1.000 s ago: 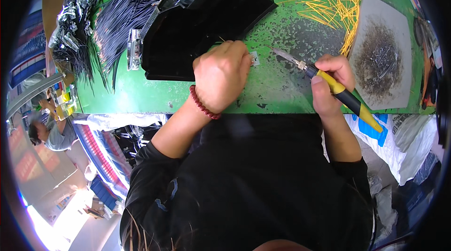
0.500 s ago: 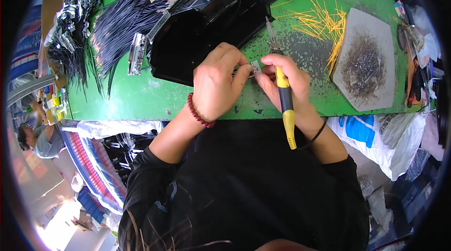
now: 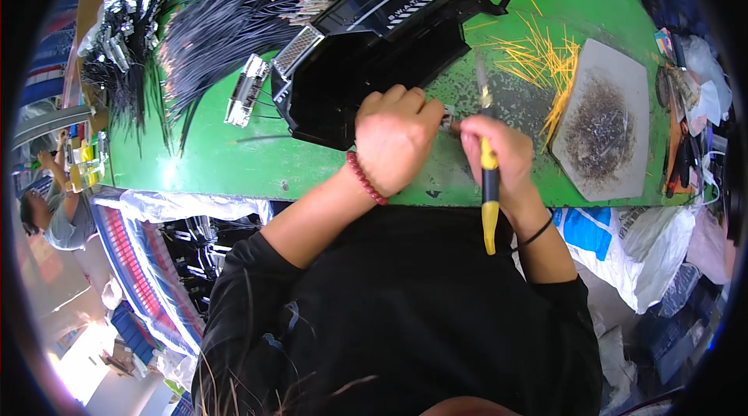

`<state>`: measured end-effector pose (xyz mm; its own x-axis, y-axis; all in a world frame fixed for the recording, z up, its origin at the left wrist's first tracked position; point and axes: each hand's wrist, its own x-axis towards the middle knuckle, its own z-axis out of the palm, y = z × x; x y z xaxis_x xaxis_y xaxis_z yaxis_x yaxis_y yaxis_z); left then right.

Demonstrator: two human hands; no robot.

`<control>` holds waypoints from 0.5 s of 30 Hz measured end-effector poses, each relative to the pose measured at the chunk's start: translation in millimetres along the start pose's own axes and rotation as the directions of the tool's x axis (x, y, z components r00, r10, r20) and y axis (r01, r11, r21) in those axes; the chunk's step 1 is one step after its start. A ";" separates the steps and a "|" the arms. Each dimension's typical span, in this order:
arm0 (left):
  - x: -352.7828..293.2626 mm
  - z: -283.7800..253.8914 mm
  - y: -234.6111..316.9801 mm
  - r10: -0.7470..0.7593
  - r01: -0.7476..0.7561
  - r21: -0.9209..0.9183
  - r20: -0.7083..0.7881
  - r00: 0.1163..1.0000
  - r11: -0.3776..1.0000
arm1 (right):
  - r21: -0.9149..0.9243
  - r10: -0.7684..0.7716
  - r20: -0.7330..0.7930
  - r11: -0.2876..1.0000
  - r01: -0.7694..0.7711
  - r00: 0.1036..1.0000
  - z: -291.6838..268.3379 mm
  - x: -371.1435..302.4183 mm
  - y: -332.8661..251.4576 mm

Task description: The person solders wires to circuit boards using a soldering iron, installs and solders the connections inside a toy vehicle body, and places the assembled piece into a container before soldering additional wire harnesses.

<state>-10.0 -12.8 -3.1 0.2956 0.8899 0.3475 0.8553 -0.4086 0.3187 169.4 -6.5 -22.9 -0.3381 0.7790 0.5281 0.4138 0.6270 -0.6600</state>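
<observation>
My left hand [image 3: 397, 135], a red bead bracelet on its wrist, is closed with its back upward beside the near edge of a black plastic toy vehicle shell [image 3: 331, 116]. What its fingers hold is hidden beneath it. A small silvery part [image 3: 448, 114] shows between my two hands, too blurred to identify. In my right hand [image 3: 506, 153] is a yellow and black soldering iron [image 3: 490, 190], gripped by the handle. Its metal tip points to the far side, over the worn patch of the green table [image 3: 327, 178].
Black wires [image 3: 226, 46] with small brown boards lie at the far left, near silvery parts with wires [image 3: 144, 3]. A silvery block [image 3: 248, 90] sits beside the shell. Yellow sticks [image 3: 538, 54] lie by a dirty grey board [image 3: 600, 116]. Another person [image 3: 62, 213] is at the left.
My left hand has turned its back further upward and shifted right. The soldering iron has moved slightly right and stands more upright in view. The whole view has shifted a little.
</observation>
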 end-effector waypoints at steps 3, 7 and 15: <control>5.0 -16.7 4.9 0.005 -0.005 -0.022 0.000 1.000 1.000 | -0.072 0.007 0.106 0.997 0.000 0.994 -3.0 -0.2 -3.5; 19.2 -42.7 6.8 -0.036 0.036 0.001 -0.088 0.995 0.999 | -0.038 0.076 0.259 0.997 -0.068 0.963 -14.0 2.9 -3.7; 18.9 -25.6 -4.9 -0.258 0.244 0.156 0.080 0.963 0.957 | -0.008 0.020 0.105 1.000 -0.019 0.994 -1.5 -6.3 3.7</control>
<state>-19.5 0.9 24.5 0.0978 0.9785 0.1814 0.9572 -0.1424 0.2521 174.3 -9.1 -27.9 -0.4164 0.7866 0.4560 0.4271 0.6120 -0.6657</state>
